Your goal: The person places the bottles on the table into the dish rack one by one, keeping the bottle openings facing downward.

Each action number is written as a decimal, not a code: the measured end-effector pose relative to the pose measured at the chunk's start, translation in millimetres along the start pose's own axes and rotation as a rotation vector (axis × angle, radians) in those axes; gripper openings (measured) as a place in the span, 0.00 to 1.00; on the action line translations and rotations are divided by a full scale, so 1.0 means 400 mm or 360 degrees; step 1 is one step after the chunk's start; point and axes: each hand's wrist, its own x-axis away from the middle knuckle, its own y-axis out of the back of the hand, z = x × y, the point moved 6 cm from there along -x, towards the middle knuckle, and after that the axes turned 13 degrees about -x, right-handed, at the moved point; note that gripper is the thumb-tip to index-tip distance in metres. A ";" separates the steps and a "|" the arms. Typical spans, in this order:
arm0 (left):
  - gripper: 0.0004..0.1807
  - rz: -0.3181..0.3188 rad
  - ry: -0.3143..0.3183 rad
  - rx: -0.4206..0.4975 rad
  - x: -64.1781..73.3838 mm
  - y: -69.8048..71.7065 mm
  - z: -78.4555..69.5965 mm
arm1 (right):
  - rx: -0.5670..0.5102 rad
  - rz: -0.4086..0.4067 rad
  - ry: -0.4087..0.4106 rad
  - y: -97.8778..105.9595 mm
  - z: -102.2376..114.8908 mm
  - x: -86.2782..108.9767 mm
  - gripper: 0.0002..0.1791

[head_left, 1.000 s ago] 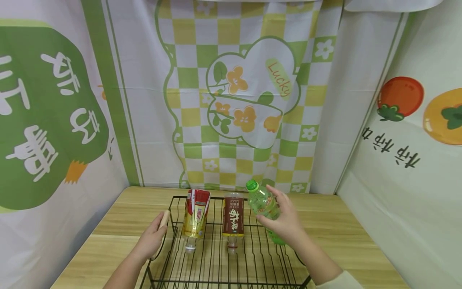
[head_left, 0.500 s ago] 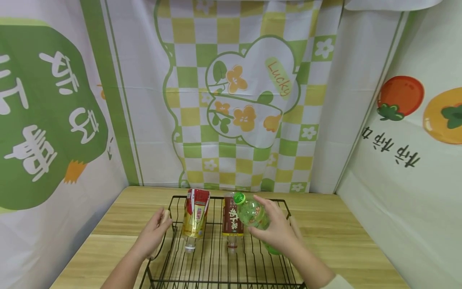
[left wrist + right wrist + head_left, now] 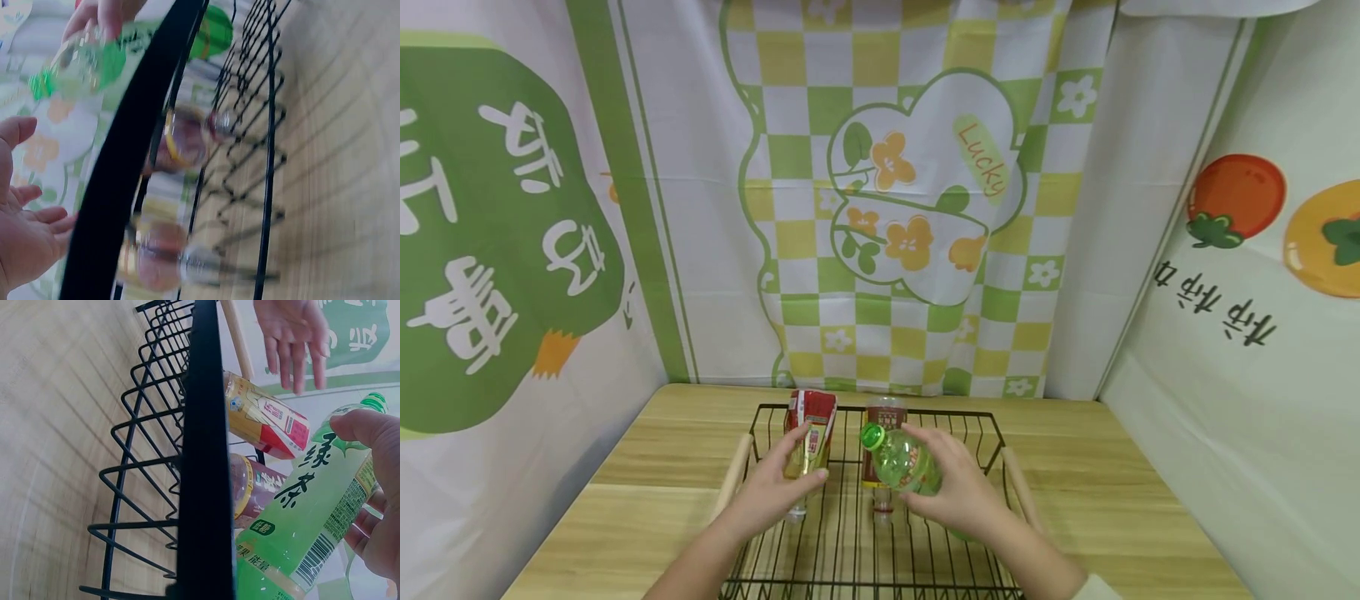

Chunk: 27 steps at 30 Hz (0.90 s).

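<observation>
My right hand [image 3: 958, 492] grips a green tea bottle [image 3: 898, 458] with a green cap. The bottle is tilted above the wire basket [image 3: 955, 413], its cap pointing up and left. In the right wrist view the thumb lies along the bottle's label [image 3: 300, 481]. My left hand [image 3: 767, 496] is spread over the basket's left part, thumb and fingers apart, holding nothing. Behind it, partly hidden, lies a red and gold drink bottle [image 3: 816, 408], capped end toward me. A brown-labelled drink bottle [image 3: 886, 415] lies in the middle, partly covered by the green one.
Light wooden handles stand at the basket's left side [image 3: 733, 479] and right side [image 3: 1021, 492]. The basket sits on a wooden table [image 3: 1120, 500]. Printed cloth [image 3: 917, 350] hangs behind and at both sides.
My left hand has let go of the left handle and moved right, opening over the basket. My right hand has brought the green tea bottle left and lower, toward the middle.
</observation>
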 end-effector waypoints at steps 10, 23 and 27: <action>0.49 0.0252 -0.0228 0.0188 -0.011 -0.092 -0.086 | 0.0046 0.0101 0.0108 -0.026 0.014 0.006 0.45; 0.51 0.0333 -0.0207 0.0174 -0.028 -0.122 -0.105 | 0.0169 0.0273 0.0209 -0.050 0.024 0.021 0.44; 0.44 0.0296 -0.0202 0.0008 -0.028 -0.119 -0.101 | 0.0219 0.0290 0.0243 -0.053 0.028 0.023 0.45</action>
